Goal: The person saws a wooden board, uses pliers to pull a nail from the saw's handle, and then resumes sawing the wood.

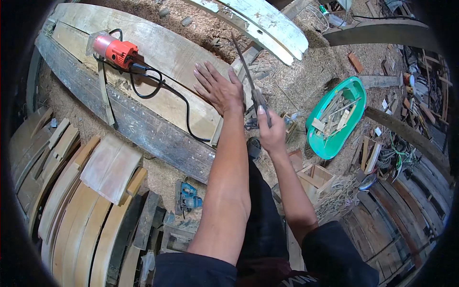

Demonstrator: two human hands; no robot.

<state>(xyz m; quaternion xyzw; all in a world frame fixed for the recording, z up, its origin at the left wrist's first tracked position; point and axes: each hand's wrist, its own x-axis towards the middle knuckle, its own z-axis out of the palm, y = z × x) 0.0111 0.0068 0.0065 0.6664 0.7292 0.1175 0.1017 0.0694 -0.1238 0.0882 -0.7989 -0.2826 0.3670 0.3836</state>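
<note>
My left hand (221, 91) lies flat with fingers spread on a pale wooden board (172, 52) that rests across the workbench. In my right hand (271, 131), the fingers are wrapped round the handle of a hand saw (246, 69). Its long, narrow blade points up and away, seen nearly edge-on beside the board's right end. Left of my left hand, a red trim router (114, 50) lies on the board. Its black cord (184, 103) loops over the wood toward the near edge.
The weathered bench plank (138, 126) runs along the board's near side. A blue power tool (189, 197) sits on the floor below it. At right stands a green tub (359, 88) of wood scraps. Curved wooden pieces (88, 229) are stacked at lower left; shavings cover the floor.
</note>
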